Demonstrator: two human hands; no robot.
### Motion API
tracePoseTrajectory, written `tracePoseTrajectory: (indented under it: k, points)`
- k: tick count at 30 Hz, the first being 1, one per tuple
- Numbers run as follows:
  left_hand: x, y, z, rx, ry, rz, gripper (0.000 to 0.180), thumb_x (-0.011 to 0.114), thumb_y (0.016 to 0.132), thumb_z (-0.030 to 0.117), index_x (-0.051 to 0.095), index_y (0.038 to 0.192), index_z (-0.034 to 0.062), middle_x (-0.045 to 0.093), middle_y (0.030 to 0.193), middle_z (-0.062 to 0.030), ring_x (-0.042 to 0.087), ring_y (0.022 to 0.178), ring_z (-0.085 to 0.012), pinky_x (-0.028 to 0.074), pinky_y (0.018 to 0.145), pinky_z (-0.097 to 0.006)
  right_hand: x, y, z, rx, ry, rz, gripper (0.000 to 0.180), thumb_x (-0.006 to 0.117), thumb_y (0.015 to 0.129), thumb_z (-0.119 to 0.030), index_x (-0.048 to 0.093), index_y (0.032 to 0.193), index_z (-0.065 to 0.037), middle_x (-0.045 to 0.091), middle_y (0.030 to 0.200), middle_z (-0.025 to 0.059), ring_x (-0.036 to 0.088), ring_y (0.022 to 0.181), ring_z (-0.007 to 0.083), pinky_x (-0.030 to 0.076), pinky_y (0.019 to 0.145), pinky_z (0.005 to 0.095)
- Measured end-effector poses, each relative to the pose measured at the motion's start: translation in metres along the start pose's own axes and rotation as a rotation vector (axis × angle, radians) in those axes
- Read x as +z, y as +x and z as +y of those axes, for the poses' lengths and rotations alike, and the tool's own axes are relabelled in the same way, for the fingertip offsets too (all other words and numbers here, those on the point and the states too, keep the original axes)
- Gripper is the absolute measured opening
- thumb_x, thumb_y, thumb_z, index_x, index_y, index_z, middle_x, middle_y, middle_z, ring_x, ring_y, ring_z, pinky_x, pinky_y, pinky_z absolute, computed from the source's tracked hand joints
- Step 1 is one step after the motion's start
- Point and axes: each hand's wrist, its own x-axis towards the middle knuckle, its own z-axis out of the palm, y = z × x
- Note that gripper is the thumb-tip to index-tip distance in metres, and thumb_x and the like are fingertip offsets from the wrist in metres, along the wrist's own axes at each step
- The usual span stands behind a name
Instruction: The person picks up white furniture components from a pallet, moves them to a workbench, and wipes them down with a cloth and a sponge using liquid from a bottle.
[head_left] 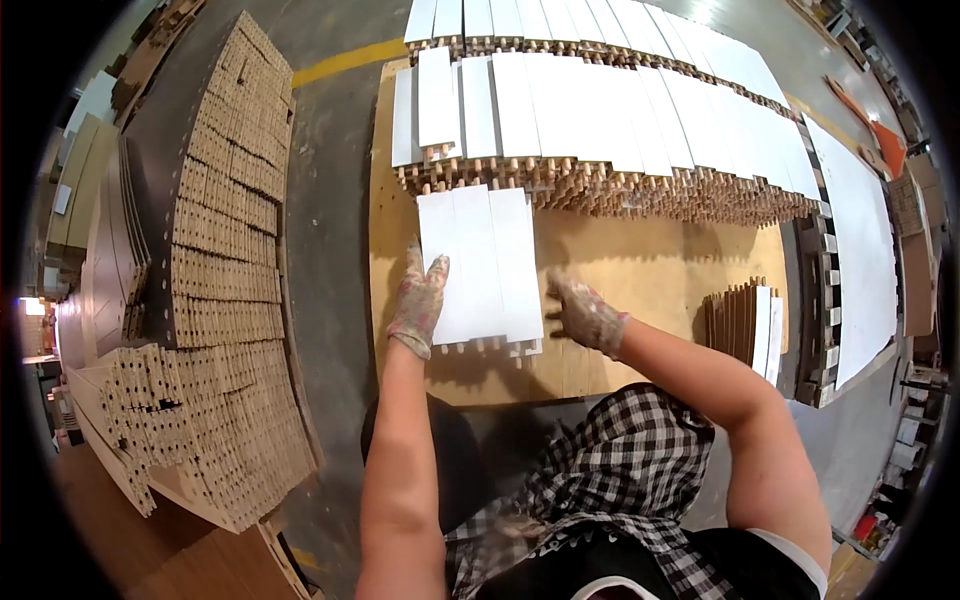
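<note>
A small stack of white panels (470, 265) lies before me on the plywood sheet, wooden dowels sticking out of its ends. The top panels are slightly offset from one another. My left hand (418, 300), in a patterned work glove, presses along the stack's left side. Its fingers are stretched out, and the thumb touches the white top near the edge. To the right of the stack, my gloved right hand (588, 312) hovers apart from it, empty, with fingers spread and a little blurred.
Long rows of stacked white panels (600, 110) with dowel ends stand beyond. Several panels stand on edge (738, 320) at the right of the plywood sheet (640, 260). Tall stacks of drilled boards (230, 240) rise at left. A white sheet (855, 250) lies on a pallet at right.
</note>
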Motion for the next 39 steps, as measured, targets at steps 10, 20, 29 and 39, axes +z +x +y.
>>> tracePoseTrajectory:
  k: [10, 20, 29, 39]
  points:
    - [-0.001, 0.012, -0.019, 0.054, 0.111, 0.018, 0.060, 0.047, 0.094, 0.020, 0.020, 0.144, -0.0004, 0.045, 0.134, -0.0216, 0.048, 0.121, -0.0268, 0.039, 0.100, -0.034, 0.008, -0.028, 0.018, -0.186, -0.819, -0.785, 0.037, 0.058, 0.088, -0.019, 0.057, 0.122, -0.006, 0.062, 0.117, 0.0100, 0.060, 0.100, 0.0201, 0.047, 0.089, 0.0295]
    - [-0.010, 0.012, -0.027, 0.002, -0.113, -0.039, 0.063, 0.046, 0.094, 0.023, 0.016, 0.146, 0.0022, 0.037, 0.141, -0.0210, 0.039, 0.130, -0.0282, 0.032, 0.106, -0.034, -0.007, -0.044, -0.018, 0.282, -0.769, -0.469, 0.048, 0.056, 0.087, -0.028, 0.049, 0.129, -0.007, 0.061, 0.115, 0.0118, 0.064, 0.090, 0.0242, 0.052, 0.078, 0.0348]
    - [0.009, 0.015, -0.008, -0.057, -0.168, -0.144, 0.048, 0.046, 0.095, 0.026, 0.037, 0.133, -0.0023, 0.050, 0.125, -0.0187, 0.053, 0.111, -0.0242, 0.046, 0.090, -0.033, 0.024, 0.037, -0.019, -0.087, -0.015, -0.252, 0.080, 0.008, 0.090, -0.066, 0.017, 0.146, -0.010, 0.023, 0.148, 0.0196, 0.020, 0.137, 0.0355, 0.028, 0.109, 0.0496]
    - [-0.021, -0.011, 0.009, -0.071, -0.237, -0.109, 0.057, 0.044, 0.097, 0.036, 0.033, 0.138, -0.0024, 0.049, 0.128, -0.0134, 0.053, 0.111, -0.0219, 0.047, 0.092, -0.032, 0.032, 0.015, -0.024, -0.267, -0.018, -0.032, 0.068, 0.027, 0.097, -0.046, 0.015, 0.144, 0.002, 0.019, 0.150, 0.0148, 0.019, 0.138, 0.0269, 0.017, 0.114, 0.0327]
